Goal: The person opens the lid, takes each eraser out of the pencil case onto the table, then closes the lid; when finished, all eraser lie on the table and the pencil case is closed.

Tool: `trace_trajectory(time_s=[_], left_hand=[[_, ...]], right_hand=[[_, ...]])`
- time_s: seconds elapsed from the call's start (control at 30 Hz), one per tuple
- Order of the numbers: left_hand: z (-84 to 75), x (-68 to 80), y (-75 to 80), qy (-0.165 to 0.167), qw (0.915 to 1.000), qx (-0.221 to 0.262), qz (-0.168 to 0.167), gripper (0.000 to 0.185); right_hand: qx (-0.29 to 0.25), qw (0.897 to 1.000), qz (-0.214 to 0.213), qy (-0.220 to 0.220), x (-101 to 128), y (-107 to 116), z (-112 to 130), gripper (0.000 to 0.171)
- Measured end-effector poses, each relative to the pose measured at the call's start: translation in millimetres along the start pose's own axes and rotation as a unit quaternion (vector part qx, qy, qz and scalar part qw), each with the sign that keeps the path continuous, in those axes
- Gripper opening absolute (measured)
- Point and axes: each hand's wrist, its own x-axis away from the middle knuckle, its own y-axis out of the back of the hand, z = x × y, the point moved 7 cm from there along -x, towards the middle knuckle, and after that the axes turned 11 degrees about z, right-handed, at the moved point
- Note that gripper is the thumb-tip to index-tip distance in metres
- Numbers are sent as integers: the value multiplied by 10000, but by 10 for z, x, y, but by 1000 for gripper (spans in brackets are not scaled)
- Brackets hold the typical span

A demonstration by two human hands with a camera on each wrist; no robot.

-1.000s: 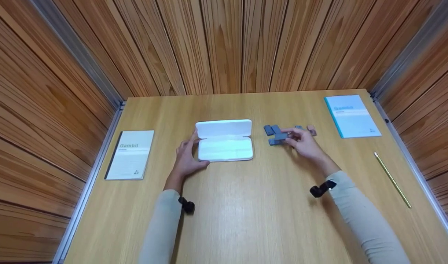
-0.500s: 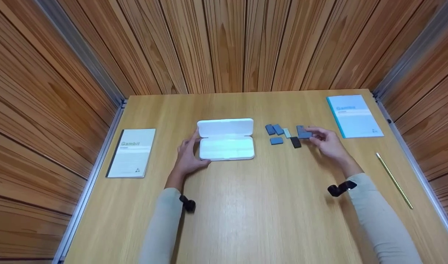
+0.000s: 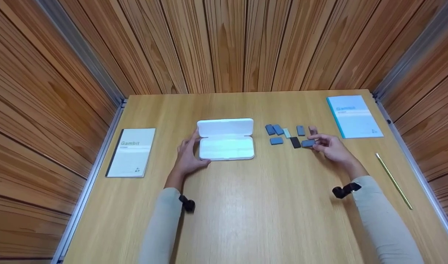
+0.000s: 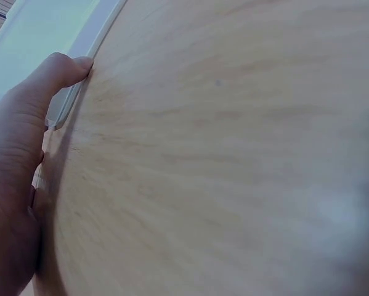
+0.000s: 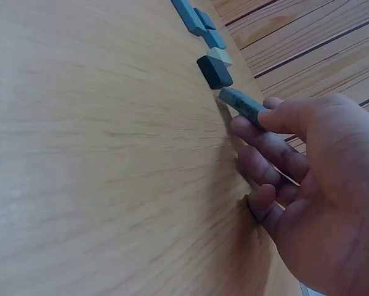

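Note:
An open white hinged pencil case [image 3: 227, 148] lies mid-table, its lid tipped back. My left hand [image 3: 187, 156] grips its left end, thumb on the front edge, as the left wrist view also shows at the case wall [image 4: 93, 37]. Between thumb and fingertips, my right hand [image 3: 332, 147] pinches a small blue-grey rectangular block [image 5: 241, 105]. Just left of that block lies a black block [image 3: 295, 142]. Behind it are another blue-grey block [image 3: 300, 130] and a brownish block [image 3: 312, 129], partly covered by the fingers.
Further left sit a pale green block [image 3: 286, 133] and several blue-grey blocks [image 3: 276, 140]. A white notebook [image 3: 131, 153] lies at the left, a blue one [image 3: 356, 116] at the back right. A thin gold stick [image 3: 393, 180] lies near the right edge.
My right hand has carried the blue-grey block rightward from over the left blocks, then slightly toward me, uncovering the black and pale green ones. The left hand stays on the pencil case.

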Motion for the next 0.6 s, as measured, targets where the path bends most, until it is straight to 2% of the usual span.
trace_trajectory(time_s=[0.3, 0.6], left_hand=[[7, -15, 4, -180, 9998, -92, -13, 134], [5, -10, 5, -149, 9999, -34, 13, 134]], right_hand=[[479, 9977, -374, 288, -32, 24, 11, 42], [335, 9975, -553, 290, -10, 65, -20, 45]])
